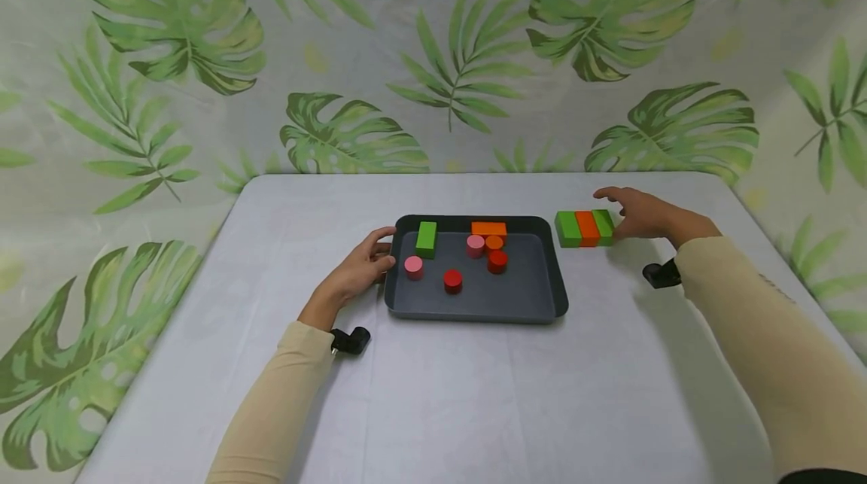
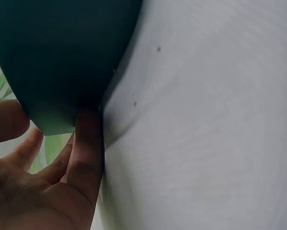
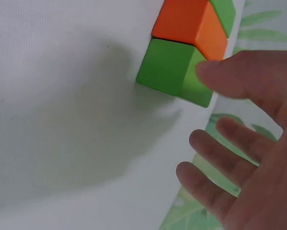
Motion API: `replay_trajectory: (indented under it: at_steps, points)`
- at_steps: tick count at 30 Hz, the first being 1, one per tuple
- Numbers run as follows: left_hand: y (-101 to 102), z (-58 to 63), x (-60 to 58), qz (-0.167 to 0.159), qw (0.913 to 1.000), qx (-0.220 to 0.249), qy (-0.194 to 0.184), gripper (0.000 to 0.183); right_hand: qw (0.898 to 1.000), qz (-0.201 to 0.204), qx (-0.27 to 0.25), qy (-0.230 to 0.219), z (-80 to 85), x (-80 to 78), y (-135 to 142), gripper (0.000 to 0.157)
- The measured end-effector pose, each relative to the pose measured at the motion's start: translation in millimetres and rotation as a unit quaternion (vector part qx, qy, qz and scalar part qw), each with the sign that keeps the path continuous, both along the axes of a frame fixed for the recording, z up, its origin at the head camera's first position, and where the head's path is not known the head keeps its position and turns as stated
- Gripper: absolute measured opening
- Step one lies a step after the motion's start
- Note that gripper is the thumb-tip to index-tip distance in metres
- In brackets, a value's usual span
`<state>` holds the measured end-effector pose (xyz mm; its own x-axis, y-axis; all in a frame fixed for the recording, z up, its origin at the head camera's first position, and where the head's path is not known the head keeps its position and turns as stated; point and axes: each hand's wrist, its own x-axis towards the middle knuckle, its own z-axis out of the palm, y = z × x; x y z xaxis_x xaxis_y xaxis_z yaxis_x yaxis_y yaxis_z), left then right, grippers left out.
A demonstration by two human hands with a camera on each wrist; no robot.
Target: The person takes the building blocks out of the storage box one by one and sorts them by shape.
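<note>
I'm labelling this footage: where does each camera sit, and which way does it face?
Head: worn on the head, facing forward and down at the tray, block row and table; left hand, right hand and both sleeves show.
Left wrist: worn there, facing the tray's outer side and the tabletop; the left hand's fingers show.
Right wrist: worn there, facing the block row's end; the right hand's fingers show.
Shared: head and right wrist both show the block row and right hand.
</note>
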<state>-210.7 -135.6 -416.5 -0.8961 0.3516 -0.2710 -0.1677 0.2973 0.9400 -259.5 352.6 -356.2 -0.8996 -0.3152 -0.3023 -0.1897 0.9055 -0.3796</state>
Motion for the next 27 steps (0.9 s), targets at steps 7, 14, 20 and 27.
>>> replay_trajectory:
  at_steps: [7, 14, 20, 27]
  points:
    - [0, -0.1, -1.2, 0.000, 1.0000, 0.000, 0.004, 0.060, 0.998, 0.022, 0.035, 0.054, 8.7, 3.6, -7, 0.067]
    - [0, 0.3, 0.0, 0.001, 1.0000, -0.001, 0.001, 0.060, 0.988, 0.062, 0.018, 0.140, 27.0, 4.5, -36, 0.047]
    - [1, -0.2, -0.4, -0.002, 1.0000, 0.001, 0.006, 0.060, 0.986, 0.083, -0.011, 0.144, 40.3, 8.3, -79, 0.042]
    - [1, -0.9, -0.2, 0.005, 1.0000, 0.002, 0.003, 0.060, 0.983, 0.125, -0.010, 0.133, 42.4, 8.0, -130, 0.040]
